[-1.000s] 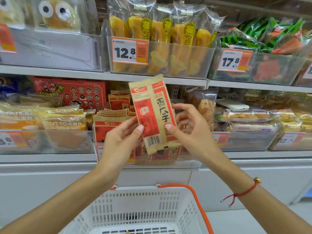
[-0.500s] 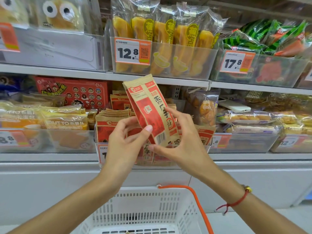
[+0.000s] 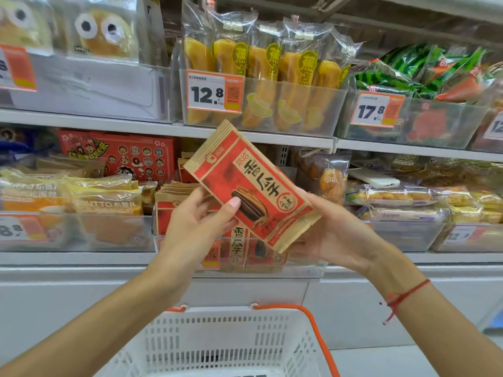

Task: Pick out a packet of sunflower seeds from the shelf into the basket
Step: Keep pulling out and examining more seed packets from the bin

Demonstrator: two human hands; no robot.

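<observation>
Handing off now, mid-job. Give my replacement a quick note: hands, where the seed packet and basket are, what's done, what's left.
Left hand: thumb on the front of the sunflower seed packet.
Right hand: cradles the packet's lower right end from behind.
Packet is off the shelf, tilted, front side showing, in the air above the white basket.
More packets remain in the shelf bin.
Done: picked out. Left: lower it into the basket and let go.

The packet of sunflower seeds [image 3: 251, 186] is red and brown with a big dark seed drawn on its front. It is tilted, top corner up to the left. The white basket [image 3: 228, 341] with an orange handle sits low down, under the packet.
</observation>
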